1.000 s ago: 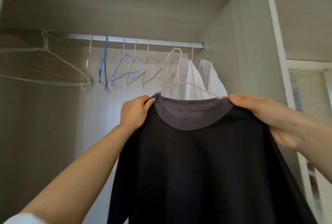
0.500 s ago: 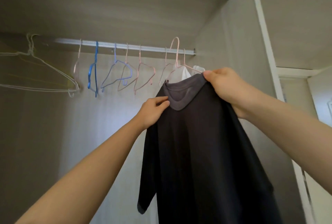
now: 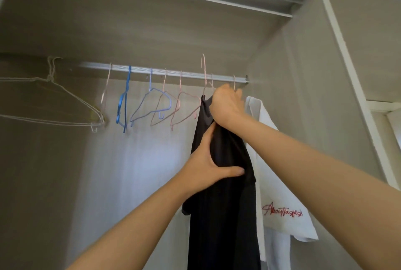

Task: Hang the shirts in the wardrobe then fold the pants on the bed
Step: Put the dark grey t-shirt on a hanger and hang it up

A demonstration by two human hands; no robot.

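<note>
A dark grey shirt (image 3: 223, 215) hangs on a pink wire hanger (image 3: 204, 68), turned edge-on to me. The hanger's hook stands just above the silver wardrobe rail (image 3: 134, 69); whether it rests on the rail I cannot tell. My right hand (image 3: 225, 107) grips the shirt's top and the hanger beneath the hook. My left hand (image 3: 208, 167) holds the dark fabric lower down, thumb across the front. A white shirt (image 3: 280, 183) with red lettering hangs to the right, against the wardrobe's side wall.
Several empty wire hangers, pink (image 3: 184, 105) and blue (image 3: 123, 100), hang on the rail left of the dark shirt. White hangers (image 3: 54, 100) hang at the far left. The wardrobe's right wall (image 3: 314, 96) stands close behind the white shirt.
The dark shirt has gone up and into the wardrobe, turning edge-on. My right hand rose to the rail. My left hand slid from the collar down onto the shirt's body.
</note>
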